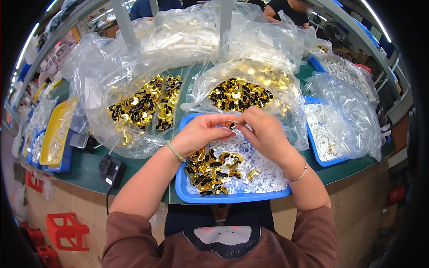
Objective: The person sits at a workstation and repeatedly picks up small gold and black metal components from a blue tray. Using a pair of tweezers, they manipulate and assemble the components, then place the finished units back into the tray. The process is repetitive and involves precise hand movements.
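Observation:
Above the blue tray (237, 199), my hands meet fingertip to fingertip. Thumb and fingers of my left hand (199, 132) pinch a small gold-and-black part (232, 125), largely covered by the fingers. My right hand (267, 135) is closed in a pinch against it; a thin pale sliver shows at its fingertips, too small to name. Shiny gold curved parts with black undersides (206, 172) are heaped on the tray's left side. Small white plastic pieces (266, 176) cover the rest, with a lone gold part (253, 174) lying among them.
Behind the tray, clear plastic bags hold more gold-and-black parts (143, 105) (239, 94). White tubular pieces (178, 42) fill another bag farther back. A blue tray of white pieces (328, 152) stands right; a yellow tray (47, 152) and black power adapter (111, 171) sit left. Metal posts rise behind.

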Demonstrator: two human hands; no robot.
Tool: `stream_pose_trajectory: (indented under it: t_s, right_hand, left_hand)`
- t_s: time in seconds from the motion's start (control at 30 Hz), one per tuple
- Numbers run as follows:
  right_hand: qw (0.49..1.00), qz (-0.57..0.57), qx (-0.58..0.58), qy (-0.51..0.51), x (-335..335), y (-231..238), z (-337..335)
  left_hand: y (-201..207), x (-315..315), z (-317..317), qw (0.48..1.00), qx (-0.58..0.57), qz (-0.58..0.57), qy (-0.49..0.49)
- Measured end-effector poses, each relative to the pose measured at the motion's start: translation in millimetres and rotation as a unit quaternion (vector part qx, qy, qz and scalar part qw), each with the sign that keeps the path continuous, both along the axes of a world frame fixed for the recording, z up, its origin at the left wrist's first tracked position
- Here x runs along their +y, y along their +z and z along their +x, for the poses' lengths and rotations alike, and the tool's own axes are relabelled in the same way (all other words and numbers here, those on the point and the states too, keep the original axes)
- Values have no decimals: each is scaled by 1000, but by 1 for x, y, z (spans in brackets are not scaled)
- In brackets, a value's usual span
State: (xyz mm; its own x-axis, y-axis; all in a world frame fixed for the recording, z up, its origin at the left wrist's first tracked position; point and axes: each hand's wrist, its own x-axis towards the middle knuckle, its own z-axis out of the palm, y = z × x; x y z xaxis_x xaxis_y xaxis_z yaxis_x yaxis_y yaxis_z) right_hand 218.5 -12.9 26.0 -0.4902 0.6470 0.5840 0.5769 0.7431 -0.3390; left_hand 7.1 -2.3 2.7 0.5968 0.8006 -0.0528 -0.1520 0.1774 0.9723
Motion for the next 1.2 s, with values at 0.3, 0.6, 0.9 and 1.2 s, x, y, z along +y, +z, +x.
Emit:
stream_pose_trajectory:
  t_s: [0.3,0.6,0.9,1.2]
  right_hand:
    - [1000,6,-17,-4,-1,-4,-4]
    - [999,-11,-44,-10,-5,-1,-4]
    - [997,-62,37,3,-1,-6,-3]
    - [997,-63,49,5,4,-11,-4]
  left_hand:
    - [-6,2,1,1000,-9,2,0]
    - [-5,1,2,1000,-6,5,-11]
    - [-5,2,2,1000,7,7,-18]
    - [-7,3,2,999,25,24,-25]
